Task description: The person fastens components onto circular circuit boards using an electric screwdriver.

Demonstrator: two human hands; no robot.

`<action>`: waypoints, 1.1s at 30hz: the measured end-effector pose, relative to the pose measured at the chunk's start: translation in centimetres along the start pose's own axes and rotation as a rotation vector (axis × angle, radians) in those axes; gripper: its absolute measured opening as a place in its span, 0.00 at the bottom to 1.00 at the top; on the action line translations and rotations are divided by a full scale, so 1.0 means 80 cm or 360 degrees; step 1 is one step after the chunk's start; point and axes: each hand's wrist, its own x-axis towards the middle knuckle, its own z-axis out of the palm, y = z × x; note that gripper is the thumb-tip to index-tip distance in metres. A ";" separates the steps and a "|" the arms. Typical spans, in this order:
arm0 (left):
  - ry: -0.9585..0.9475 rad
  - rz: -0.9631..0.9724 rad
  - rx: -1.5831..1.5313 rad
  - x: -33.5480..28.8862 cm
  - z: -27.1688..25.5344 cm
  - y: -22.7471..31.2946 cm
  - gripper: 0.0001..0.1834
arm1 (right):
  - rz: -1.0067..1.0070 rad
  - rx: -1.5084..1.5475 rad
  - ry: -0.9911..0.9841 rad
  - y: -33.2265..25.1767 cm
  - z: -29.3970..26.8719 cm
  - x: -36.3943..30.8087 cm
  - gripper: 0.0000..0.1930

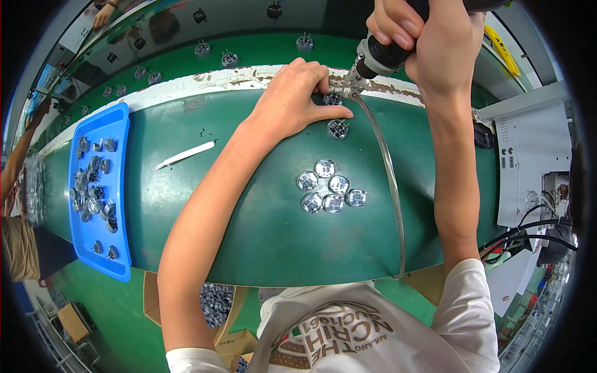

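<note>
My right hand (443, 59) is closed around a black powered screwdriver (387, 55) with a grey collar, held tip down at the far edge of the green bench. From its metal nose piece (353, 86) a clear hose (390, 168) curves toward the near edge. Below that tip, the bent fingers and thumb of my left hand (289, 99) steady a small round component (333, 99), partly covered by them. Just nearer than the thumb sits another round part (337, 129) with dark pieces inside. Several similar parts with clear, shiny tops (333, 203) stand grouped mid-bench.
Left on the bench, a blue tray (124, 236) holds several loose round parts; white tweezers (185, 155) lie beside it. Beyond a worn white rail (205, 81), a green strip carries spaced parts (229, 59). A white machine (532, 158) stands right. Another person's arm shows far left.
</note>
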 end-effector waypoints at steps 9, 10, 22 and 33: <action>0.0036 0.0011 -0.0001 -0.002 0.002 -0.001 0.29 | 0.0024 -0.0020 -0.0042 0.019 0.002 0.018 0.15; 0.0080 0.0048 -0.0028 -0.003 0.003 -0.003 0.30 | 0.0021 -0.0015 -0.0052 0.021 0.002 0.020 0.16; -0.0123 0.0192 0.0142 -0.016 -0.020 0.012 0.27 | -0.0507 -0.0354 0.0405 -0.046 0.010 -0.007 0.13; 0.0626 -0.0416 0.0881 -0.019 -0.066 -0.044 0.29 | -0.0102 0.0062 0.0065 -0.049 -0.015 0.003 0.10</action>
